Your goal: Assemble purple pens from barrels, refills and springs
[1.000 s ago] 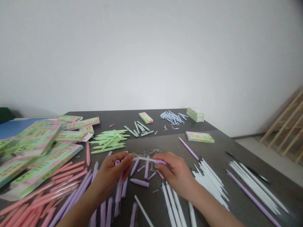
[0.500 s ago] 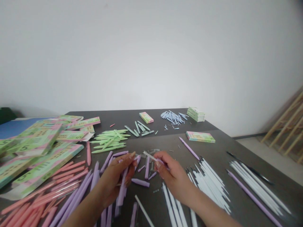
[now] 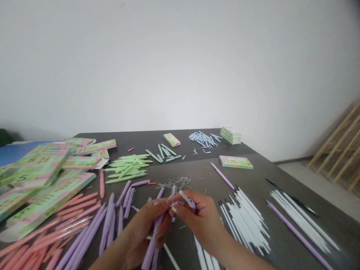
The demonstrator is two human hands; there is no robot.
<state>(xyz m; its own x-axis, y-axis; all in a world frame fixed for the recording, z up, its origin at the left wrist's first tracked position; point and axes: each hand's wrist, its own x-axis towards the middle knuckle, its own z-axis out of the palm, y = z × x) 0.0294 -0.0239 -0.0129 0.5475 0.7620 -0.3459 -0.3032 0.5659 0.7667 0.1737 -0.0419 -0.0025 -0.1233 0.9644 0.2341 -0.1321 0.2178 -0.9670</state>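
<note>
My left hand (image 3: 150,225) is closed around a purple pen barrel (image 3: 152,245) that slants down toward me. My right hand (image 3: 203,214) is closed on a small purple pen part (image 3: 192,204), from which a thin white stick (image 3: 184,196) points up and left. The fingertips of both hands meet above the table, and what lies between them is partly hidden. Purple pen barrels (image 3: 107,228) lie to the left of my left hand. Beyond the fingers are small clear plastic pieces (image 3: 182,182). White refills with dark tips (image 3: 247,217) are fanned out right of my right hand.
Pink pen barrels (image 3: 36,247) and a heap of printed boxes (image 3: 42,165) cover the left side. Green pens (image 3: 128,167), pale green pens (image 3: 164,153) and blue parts (image 3: 204,138) lie farther back. Stacked boxes (image 3: 231,135) stand near the far edge. More white refills (image 3: 302,221) lie at right.
My hands have come together from slightly apart, the left moving right. The white stick in my right hand now points more steeply up. The view has shifted slightly.
</note>
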